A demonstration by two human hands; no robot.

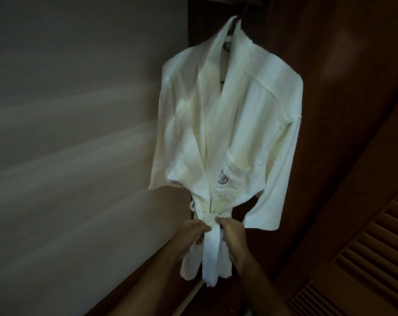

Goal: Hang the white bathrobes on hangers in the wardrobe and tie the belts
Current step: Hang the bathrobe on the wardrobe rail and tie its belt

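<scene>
A white bathrobe [234, 124] hangs from a dark hanger [239, 13] on the wardrobe rail, its front closed and a small emblem on the chest pocket. The white belt [212, 249] crosses at the waist and its ends hang down in front. My left hand [191, 233] grips the belt on the left side of the crossing. My right hand [231, 233] grips it on the right side. Both hands are curled round the cloth, close together, just below the waist.
A pale wall [68, 133] fills the left. Dark wood of the wardrobe [330, 65] stands behind and right of the robe. A louvred wooden door [371, 258] is at the lower right. The scene is dim and blurred.
</scene>
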